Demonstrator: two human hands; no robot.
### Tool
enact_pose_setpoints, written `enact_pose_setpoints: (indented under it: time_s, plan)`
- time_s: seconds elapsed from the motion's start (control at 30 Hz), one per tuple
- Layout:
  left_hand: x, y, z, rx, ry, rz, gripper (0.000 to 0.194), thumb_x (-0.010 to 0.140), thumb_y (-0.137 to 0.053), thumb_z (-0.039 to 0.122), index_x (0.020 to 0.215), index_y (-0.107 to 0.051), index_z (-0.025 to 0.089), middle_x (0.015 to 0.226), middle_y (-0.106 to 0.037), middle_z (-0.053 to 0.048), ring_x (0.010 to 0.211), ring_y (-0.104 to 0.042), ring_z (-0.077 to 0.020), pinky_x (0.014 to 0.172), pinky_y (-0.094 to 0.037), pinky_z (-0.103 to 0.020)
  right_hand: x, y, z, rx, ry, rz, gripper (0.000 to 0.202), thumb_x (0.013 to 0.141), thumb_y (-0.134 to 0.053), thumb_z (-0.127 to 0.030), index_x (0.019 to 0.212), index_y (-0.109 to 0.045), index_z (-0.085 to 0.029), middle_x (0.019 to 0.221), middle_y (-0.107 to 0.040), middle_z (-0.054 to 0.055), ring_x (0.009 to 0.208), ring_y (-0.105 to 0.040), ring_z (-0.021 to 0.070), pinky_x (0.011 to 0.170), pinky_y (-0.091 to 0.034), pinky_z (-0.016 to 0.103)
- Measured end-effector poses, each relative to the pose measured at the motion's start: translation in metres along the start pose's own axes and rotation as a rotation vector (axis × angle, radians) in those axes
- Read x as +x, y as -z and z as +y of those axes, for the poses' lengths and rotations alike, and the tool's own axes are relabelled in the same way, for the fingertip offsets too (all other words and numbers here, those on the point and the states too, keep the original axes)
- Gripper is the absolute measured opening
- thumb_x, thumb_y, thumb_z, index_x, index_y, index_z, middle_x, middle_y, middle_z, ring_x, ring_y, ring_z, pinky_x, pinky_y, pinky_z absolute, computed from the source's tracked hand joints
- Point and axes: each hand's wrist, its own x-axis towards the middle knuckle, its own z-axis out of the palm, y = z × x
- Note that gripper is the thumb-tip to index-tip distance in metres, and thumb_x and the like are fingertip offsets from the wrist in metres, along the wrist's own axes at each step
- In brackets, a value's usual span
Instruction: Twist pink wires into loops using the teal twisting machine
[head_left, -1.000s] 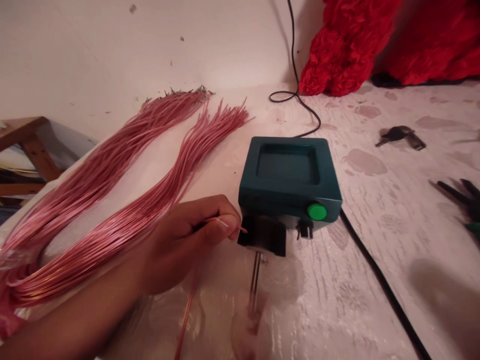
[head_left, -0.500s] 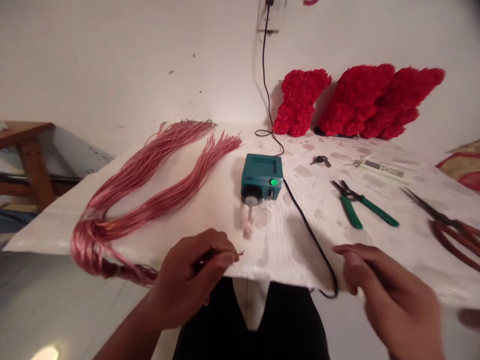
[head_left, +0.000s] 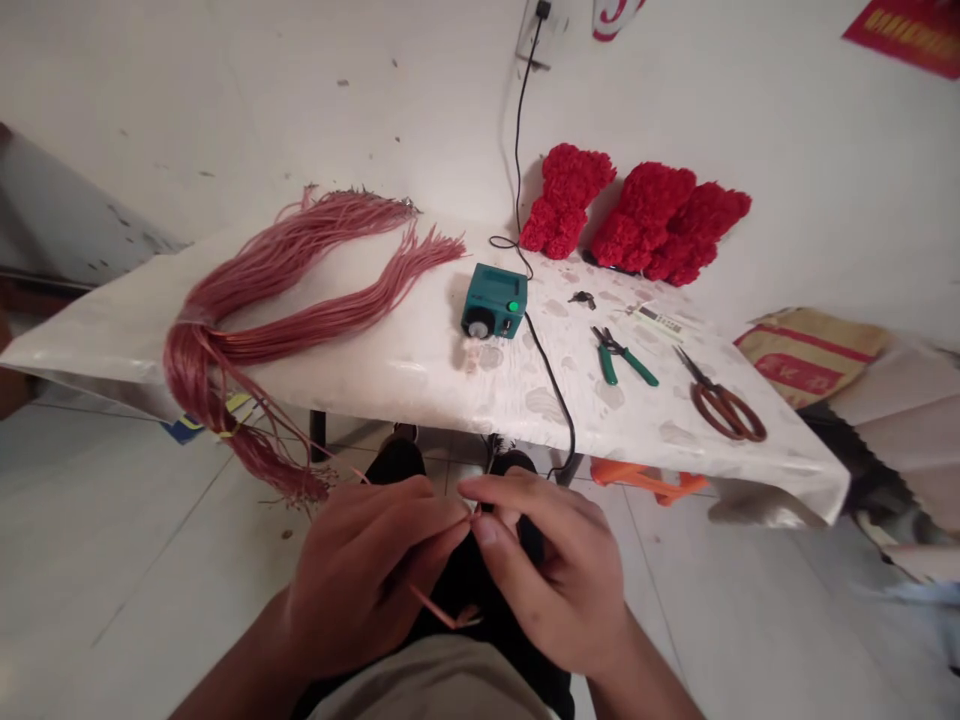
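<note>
Low in front of my body, both hands meet at their fingertips. My left hand point(head_left: 375, 565) is closed round a thin pink cord point(head_left: 433, 606), which comes out below the fingers and bends near my lap. My right hand point(head_left: 551, 570) pinches at the cord's end by the left fingertips; the tip itself is mostly hidden. Beyond them on the table stands a small teal machine point(head_left: 495, 302) with a lit green button and a round front part. To the left lies a large bundle of pink cords point(head_left: 300, 335), partly hanging over the edge.
Green-handled pliers point(head_left: 624, 355), brown-handled scissors point(head_left: 720, 400), keys point(head_left: 582, 299) and a pale device with buttons point(head_left: 660, 323) lie on the white-covered table point(head_left: 420, 390). Red fluffy shapes point(head_left: 562, 200) lean at the wall. A black cable point(head_left: 556, 385) hangs over the front edge.
My right hand has moved left to meet my left hand at the cord's end. The view has tilted and drawn back, so the table looks farther away.
</note>
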Motion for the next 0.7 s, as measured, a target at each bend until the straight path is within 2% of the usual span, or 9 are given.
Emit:
enact_pose_setpoints:
  time_s: [0.33, 0.57, 0.7]
  plan:
    - [-0.008, 0.002, 0.003, -0.001, 0.002, 0.015, 0.011, 0.097, -0.052, 0.014, 0.095, -0.056, 0.024, 0.065, -0.062, 0.005, 0.048, -0.055, -0.0113, 0.050, -0.041, -0.025, -0.005, 0.000, -0.004, -0.047, 0.051, 0.055, 0.020, 0.089, -0.066, -0.008, 0.107, -0.071, -0.017, 0.064, -0.053, -0.005, 0.057, -0.052, 0.0095, 0.055, -0.047, 0.024]
    - [-0.009, -0.002, 0.001, -0.126, 0.323, -0.169, 0.015, 0.099, -0.049, 0.023, 0.092, -0.063, 0.021, 0.074, -0.069, 0.003, 0.059, -0.060, -0.0102, 0.056, -0.044, -0.023, -0.011, 0.012, -0.007, -0.149, 0.085, 0.087, 0.029, 0.090, -0.059, -0.007, 0.112, -0.068, -0.023, 0.066, -0.057, -0.005, 0.055, -0.053, 0.0103, 0.052, -0.048, 0.024]
    - [-0.007, -0.002, 0.006, -0.120, 0.416, -0.269, 0.019, 0.096, -0.048, 0.023, 0.084, -0.063, 0.020, 0.065, -0.061, 0.005, 0.056, -0.054, -0.0105, 0.055, -0.041, -0.023, -0.011, 0.015, -0.011, -0.107, 0.186, -0.028, 0.025, 0.091, -0.059, -0.010, 0.113, -0.067, -0.019, 0.064, -0.054, -0.003, 0.057, -0.052, 0.0121, 0.053, -0.046, 0.027]
